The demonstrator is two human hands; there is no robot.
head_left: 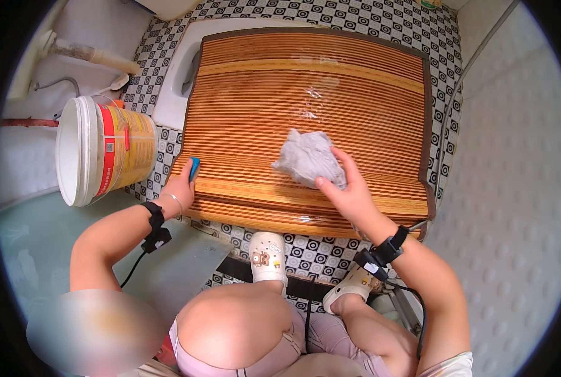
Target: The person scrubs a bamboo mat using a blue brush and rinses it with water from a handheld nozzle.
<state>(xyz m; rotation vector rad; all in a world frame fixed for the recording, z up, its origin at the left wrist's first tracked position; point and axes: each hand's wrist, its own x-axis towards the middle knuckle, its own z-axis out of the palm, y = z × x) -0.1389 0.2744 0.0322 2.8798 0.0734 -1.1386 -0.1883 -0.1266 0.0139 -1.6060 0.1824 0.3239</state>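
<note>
A brown striped bamboo mat [261, 113] with a dark cloth border lies spread in front of me, with wet, shiny patches on it. My right hand [351, 191] grips a crumpled light grey cloth [309, 157] between thumb and fingers, over the mat's near middle. At the mat's left edge, my left hand [179, 187] is closed on a small blue object [194, 168]. Most of that object is hidden by the fingers, and its kind does not show.
To the left, a white bucket [79, 151] with a red and yellow label lies tipped on its side. A white basin edge [174, 69] shows under the mat's far left. Black-and-white patterned tiles [305, 251] surround the mat. A grey hose [456, 94] runs along the right wall.
</note>
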